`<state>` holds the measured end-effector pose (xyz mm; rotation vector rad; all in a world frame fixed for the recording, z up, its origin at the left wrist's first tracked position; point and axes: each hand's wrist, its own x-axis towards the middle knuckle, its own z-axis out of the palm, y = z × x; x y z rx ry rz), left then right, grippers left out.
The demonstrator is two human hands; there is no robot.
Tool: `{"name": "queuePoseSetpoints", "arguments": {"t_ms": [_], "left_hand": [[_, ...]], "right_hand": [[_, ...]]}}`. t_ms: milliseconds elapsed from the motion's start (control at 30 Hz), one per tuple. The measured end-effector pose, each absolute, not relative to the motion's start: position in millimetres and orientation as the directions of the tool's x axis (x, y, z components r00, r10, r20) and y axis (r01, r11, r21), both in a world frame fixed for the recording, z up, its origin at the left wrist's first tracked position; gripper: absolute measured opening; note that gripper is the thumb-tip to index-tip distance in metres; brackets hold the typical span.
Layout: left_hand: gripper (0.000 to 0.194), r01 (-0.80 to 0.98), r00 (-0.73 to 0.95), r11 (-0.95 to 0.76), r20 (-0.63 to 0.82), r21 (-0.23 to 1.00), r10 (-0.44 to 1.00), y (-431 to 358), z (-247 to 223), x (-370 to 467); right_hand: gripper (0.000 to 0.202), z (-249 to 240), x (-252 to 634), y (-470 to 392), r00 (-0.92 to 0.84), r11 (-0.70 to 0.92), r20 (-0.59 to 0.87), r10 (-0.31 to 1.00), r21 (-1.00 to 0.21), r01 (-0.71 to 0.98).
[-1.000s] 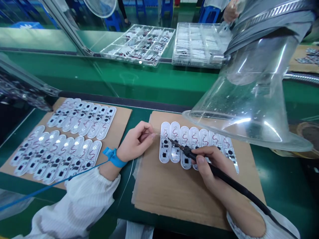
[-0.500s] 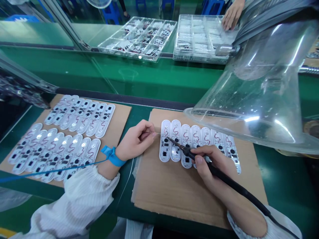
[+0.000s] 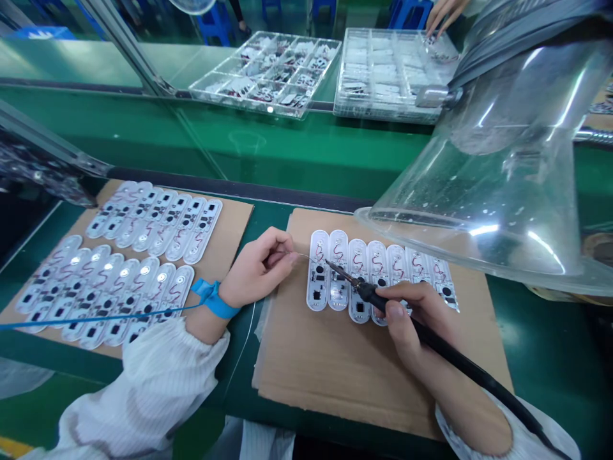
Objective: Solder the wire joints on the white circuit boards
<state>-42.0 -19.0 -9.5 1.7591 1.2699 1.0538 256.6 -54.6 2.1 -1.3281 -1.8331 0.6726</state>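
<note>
My left hand (image 3: 261, 267) is closed, pinching a thin solder wire (image 3: 302, 255) whose tip reaches over the leftmost oval module (image 3: 317, 284). A blue strap is around that wrist. My right hand (image 3: 416, 313) is wrapped round a black soldering iron (image 3: 368, 292), held like a pen. The iron's tip points up and left, near the gap between the leftmost module and the second one (image 3: 338, 281). I cannot tell whether the tip touches either. Each module is a white oval with a small circuit board and red and black wires. My right hand partly hides modules in the row.
Cardboard (image 3: 345, 377) lies under this row. More modules stand in two rows on another cardboard sheet (image 3: 230, 220) at left. A clear fume hood (image 3: 483, 198) hangs over the right side. Beyond are divided trays (image 3: 268, 73) of parts and a co-worker's hand (image 3: 445, 14).
The iron's tip and my right hand have shifted slightly right. My left hand has drawn back a little to the left with the solder wire. The co-worker's hand has moved up.
</note>
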Motion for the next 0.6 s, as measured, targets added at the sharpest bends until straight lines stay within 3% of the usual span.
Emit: {"name": "queuePoseSetpoints", "arguments": {"t_ms": [600], "left_hand": [[0.009, 0.393, 0.211, -0.273, 0.203, 0.878, 0.956, -18, -10, -45]], "right_hand": [[0.008, 20, 241, -47, -0.269, 0.324, 0.200, 0.942, -0.746, 0.582]]}}
